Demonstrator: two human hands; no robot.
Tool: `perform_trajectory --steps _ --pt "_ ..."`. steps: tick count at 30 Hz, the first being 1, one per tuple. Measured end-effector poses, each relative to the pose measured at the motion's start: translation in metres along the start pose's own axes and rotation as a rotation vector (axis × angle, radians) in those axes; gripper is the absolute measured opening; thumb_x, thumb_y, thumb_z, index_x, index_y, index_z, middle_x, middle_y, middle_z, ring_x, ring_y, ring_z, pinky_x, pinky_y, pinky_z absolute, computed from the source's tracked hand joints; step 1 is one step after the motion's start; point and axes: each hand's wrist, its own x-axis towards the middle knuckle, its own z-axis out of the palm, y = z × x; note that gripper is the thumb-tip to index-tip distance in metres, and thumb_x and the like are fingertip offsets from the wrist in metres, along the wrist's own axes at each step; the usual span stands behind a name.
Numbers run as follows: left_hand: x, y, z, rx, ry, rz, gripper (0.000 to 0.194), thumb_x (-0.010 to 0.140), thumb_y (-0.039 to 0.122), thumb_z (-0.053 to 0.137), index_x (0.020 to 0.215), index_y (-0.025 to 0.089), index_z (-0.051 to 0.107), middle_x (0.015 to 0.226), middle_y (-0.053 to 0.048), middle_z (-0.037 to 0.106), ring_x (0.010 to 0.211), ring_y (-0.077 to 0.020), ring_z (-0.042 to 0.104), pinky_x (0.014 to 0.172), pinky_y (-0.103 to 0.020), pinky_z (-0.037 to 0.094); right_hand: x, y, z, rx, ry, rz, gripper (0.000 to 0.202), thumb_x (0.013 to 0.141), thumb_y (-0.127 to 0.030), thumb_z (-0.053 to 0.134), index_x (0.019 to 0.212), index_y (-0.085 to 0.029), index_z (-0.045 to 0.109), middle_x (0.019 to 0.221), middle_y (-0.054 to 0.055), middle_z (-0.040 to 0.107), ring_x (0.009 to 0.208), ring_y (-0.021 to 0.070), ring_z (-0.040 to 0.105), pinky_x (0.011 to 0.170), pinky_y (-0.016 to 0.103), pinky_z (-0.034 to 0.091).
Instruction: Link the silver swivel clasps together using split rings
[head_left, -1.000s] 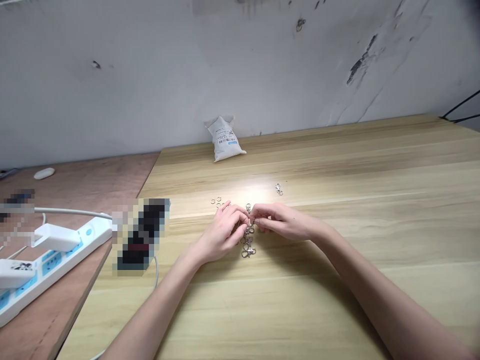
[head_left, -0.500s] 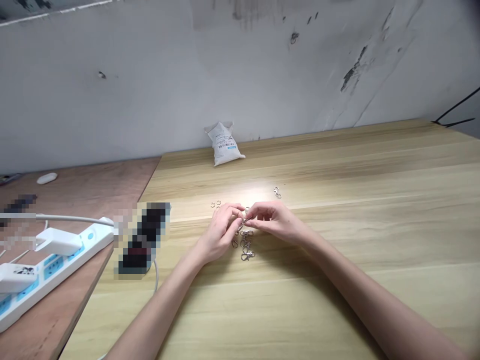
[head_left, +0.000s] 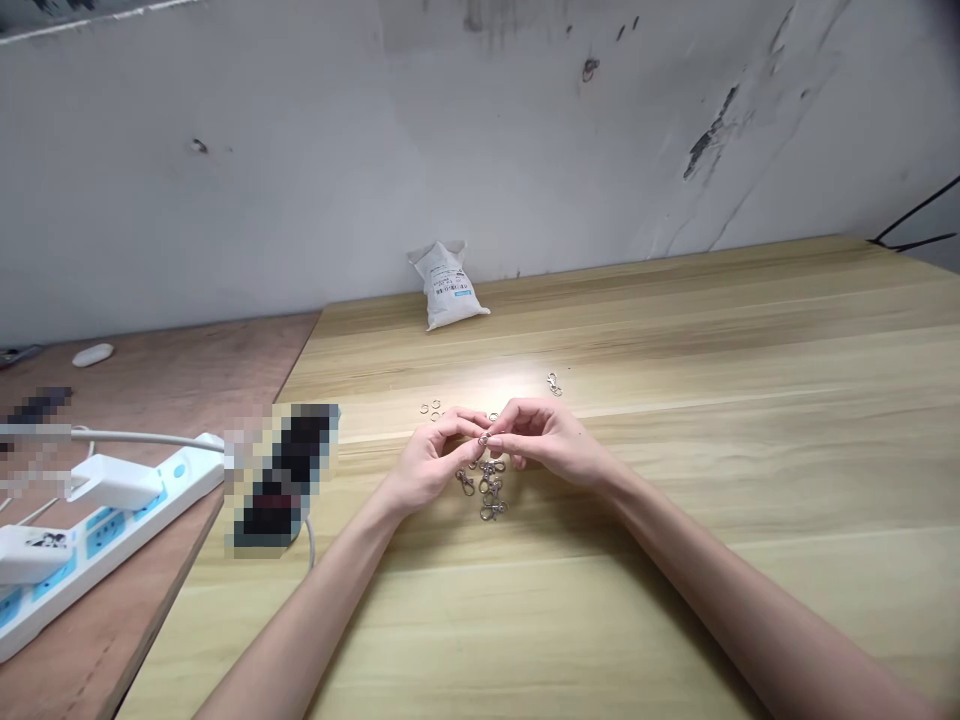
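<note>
Near the middle of the table, my left hand [head_left: 435, 462] and my right hand [head_left: 551, 438] meet at their fingertips. Between them is a small metal ring [head_left: 484, 439], pinched by both; whether another part is attached to it is too small to tell. Several silvery swivel clasps [head_left: 492, 488] lie just below the fingers, with one clasp [head_left: 466, 482] a little to their left. Beyond my left hand are several loose rings [head_left: 436, 405]. A single clasp [head_left: 553, 384] lies farther back, above my right hand.
A white labelled packet [head_left: 448, 288] stands by the wall. On the left are a pixelated dark object [head_left: 285, 480], a cable and a white power strip [head_left: 112, 540] with plugs. A small white oval object [head_left: 93, 355] lies on the reddish board [head_left: 247, 350].
My left hand has shifted slightly left and its fingers have opened out a little, showing the ring at the fingertips. The clasp beneath that hand is now more fully visible.
</note>
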Motion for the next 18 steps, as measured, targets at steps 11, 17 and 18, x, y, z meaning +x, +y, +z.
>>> perform_trajectory --steps 11,17,18 --pt "-0.0047 0.0072 0.0032 -0.117 -0.133 -0.056 0.019 0.097 0.035 0.047 0.096 0.019 0.056 0.128 -0.011 0.054 0.108 -0.0225 0.060 0.092 -0.039 0.051 0.0005 -0.0034 -0.0083 0.060 -0.143 0.048 0.024 0.084 -0.037 0.071 0.092 -0.015 0.068 0.080 0.004 0.070 0.059 0.0091 0.059 0.058 0.025 0.050" --pt "-0.0048 0.0097 0.0017 0.543 -0.063 0.129 0.018 0.098 0.025 0.040 0.098 0.021 0.057 0.117 -0.008 0.060 0.115 -0.0224 0.055 0.105 -0.045 0.039 -0.0004 -0.0056 -0.0052 0.021 -0.142 0.090 0.025 0.087 -0.039 0.066 0.093 -0.015 0.066 0.072 0.001 0.063 0.064 0.0106 0.058 0.063 0.026 0.052" --pt "-0.0046 0.0095 0.0019 0.674 -0.053 0.166 0.017 0.098 0.023 0.039 0.099 0.021 0.057 0.115 -0.007 0.061 0.114 -0.0219 0.054 0.108 -0.047 0.035 -0.0006 -0.0052 -0.0048 -0.005 -0.141 0.093 0.026 0.088 -0.040 0.065 0.094 -0.014 0.066 0.072 0.001 0.063 0.064 0.0107 0.058 0.063 0.026 0.052"
